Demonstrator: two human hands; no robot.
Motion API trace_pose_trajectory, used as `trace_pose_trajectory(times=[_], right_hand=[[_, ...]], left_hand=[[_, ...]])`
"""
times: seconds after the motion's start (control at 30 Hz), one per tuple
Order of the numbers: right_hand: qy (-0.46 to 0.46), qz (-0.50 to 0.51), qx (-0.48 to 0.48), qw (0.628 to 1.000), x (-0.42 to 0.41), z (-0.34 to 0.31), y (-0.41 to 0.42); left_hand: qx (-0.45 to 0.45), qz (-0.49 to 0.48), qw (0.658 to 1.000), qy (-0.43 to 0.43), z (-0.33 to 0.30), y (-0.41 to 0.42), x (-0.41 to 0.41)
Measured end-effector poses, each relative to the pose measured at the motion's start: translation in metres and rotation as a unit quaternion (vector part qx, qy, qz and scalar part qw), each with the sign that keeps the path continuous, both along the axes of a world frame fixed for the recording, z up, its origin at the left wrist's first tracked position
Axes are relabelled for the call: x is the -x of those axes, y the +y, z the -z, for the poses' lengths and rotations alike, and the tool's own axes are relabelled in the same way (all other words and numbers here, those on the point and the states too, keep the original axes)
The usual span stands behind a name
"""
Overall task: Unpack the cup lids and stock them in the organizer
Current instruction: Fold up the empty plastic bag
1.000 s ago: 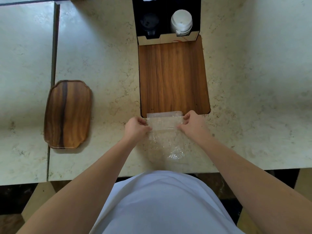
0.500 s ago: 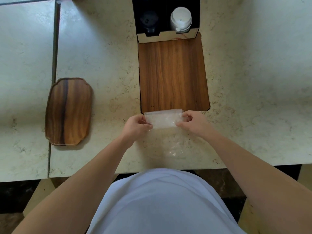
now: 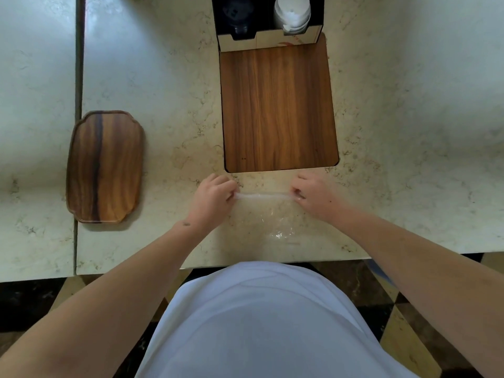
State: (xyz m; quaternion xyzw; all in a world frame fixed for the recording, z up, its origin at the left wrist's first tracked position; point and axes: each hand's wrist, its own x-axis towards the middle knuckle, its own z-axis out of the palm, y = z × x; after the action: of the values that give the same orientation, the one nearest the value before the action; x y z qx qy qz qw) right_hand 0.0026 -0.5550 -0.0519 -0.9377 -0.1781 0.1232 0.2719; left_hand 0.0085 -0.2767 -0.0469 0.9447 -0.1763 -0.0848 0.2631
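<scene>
Clear plastic bag (image 3: 268, 214) flat near the worktop's (image 3: 169, 105) front edge, top end pulled into a taut strip, pinched at one end by the left hand (image 3: 215, 196) and at the other by the right hand (image 3: 313, 195), fingers curled. Just beyond, the organizer (image 3: 275, 102) with wood-grain base; white lids (image 3: 292, 13) in its far right compartment, possibly dark ones beside. Wooden tray (image 3: 105, 166) toward the left edge.
</scene>
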Motion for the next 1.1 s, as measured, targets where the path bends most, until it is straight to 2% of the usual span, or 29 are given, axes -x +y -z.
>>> trace_pose_trajectory(times=[0.1,0.2,0.33,0.47,0.6,0.67,0.77,0.9,1.0,1.1], right_hand=[[-0.077,-0.048,0.02,0.996,0.01,0.007,-0.002],[-0.085,-0.093,0.021,0.992,0.013,0.013,-0.004],[-0.075,-0.126,0.067,0.987,0.017,0.018,-0.012],[-0.043,-0.093,0.068,0.992,0.021,0.011,-0.011],[0.047,-0.006,0.082,0.996,0.024,0.001,0.002],[0.074,0.014,0.125,0.989,0.028,0.002,0.009],[0.098,0.041,0.149,0.983,0.036,0.004,0.017],[0.126,0.131,0.123,0.976,0.045,0.006,0.022],[0.169,0.197,0.101,0.961,0.05,0.003,0.028],[0.223,0.267,0.02,0.937,0.052,-0.001,0.034]], left_hand=[[-0.014,0.065,0.996,-0.065,0.004,0.005,0.005],[-0.032,0.1,0.99,-0.095,0.009,0.008,0.007],[-0.043,0.121,0.986,-0.109,0.012,0.017,0.005],[-0.067,0.084,0.993,-0.042,0.004,0.024,0.015],[-0.03,-0.067,0.994,0.084,-0.002,0.012,0.028],[-0.03,-0.116,0.976,0.183,-0.001,0.005,0.033],[0.016,-0.219,0.938,0.267,-0.003,-0.005,0.038],[0.076,-0.344,0.873,0.338,-0.004,-0.012,0.033],[0.138,-0.399,0.822,0.382,-0.005,-0.015,0.03],[0.159,-0.396,0.806,0.409,-0.006,-0.018,0.03]])
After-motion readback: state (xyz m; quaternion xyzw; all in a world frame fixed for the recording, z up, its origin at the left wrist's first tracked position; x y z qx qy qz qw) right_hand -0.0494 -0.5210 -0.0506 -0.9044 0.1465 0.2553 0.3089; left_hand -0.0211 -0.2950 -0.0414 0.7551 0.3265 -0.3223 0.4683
